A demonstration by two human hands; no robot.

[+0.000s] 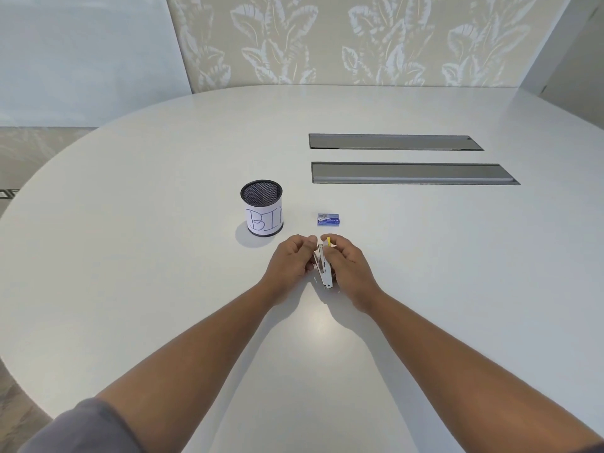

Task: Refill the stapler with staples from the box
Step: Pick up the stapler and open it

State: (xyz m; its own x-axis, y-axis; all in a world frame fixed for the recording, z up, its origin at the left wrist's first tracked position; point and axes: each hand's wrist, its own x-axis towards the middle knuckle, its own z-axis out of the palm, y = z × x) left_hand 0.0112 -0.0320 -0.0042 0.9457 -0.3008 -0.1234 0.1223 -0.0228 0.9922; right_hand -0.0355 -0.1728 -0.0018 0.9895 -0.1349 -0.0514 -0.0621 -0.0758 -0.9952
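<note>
While the box (pixel 329 220) sits just beyond, both hands' fingers (pixel 302 246) grip the stapler (pixel 323 266).

A white paper label is wrapping the black mesh cup (pixel 261 207), showing the hand-drawn letters "BI" and the start of a further stroke cut off at the label's edge; the small blue box (pixel 329 220) beside it is carrying white print on its top, too small to be read; dark letter-like marks are showing at the far left edge, cropped and unreadable.
</note>
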